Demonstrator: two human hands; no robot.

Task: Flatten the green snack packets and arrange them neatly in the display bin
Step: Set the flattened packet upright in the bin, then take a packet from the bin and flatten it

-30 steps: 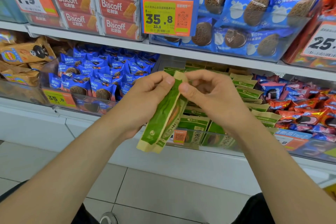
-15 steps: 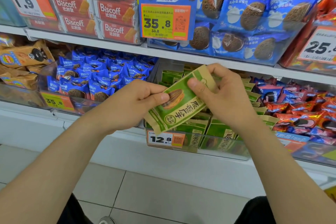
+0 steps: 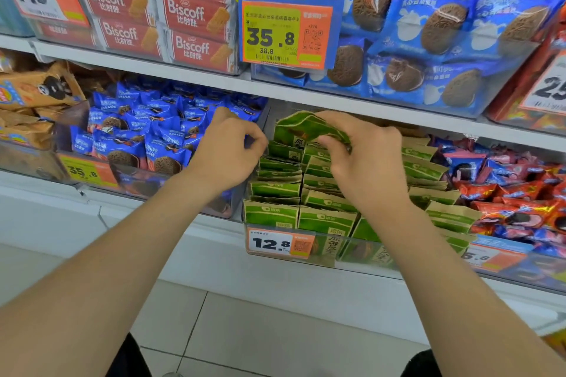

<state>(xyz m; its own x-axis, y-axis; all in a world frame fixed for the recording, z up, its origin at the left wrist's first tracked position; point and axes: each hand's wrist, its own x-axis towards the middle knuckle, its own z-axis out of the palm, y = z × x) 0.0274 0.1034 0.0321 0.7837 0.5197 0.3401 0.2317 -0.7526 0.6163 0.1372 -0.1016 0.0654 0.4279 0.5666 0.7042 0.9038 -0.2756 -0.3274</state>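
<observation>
Placing step, looked like: right hand (image 3: pixel 364 162) had its grip pinched on a green paper snack packet (image 3: pixel 306 127) over the clear plastic display bin (image 3: pixel 361 249). Left hand (image 3: pixel 229 153) curled beside it, couldn't tell its grip. Next it'd need slotting in flat.

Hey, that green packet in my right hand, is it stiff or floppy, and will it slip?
Probably floppy: the green packet bows under the right hand. Likely light, since fingertips alone hold it. Its matte, paper-like edges suggest little slip.
</observation>
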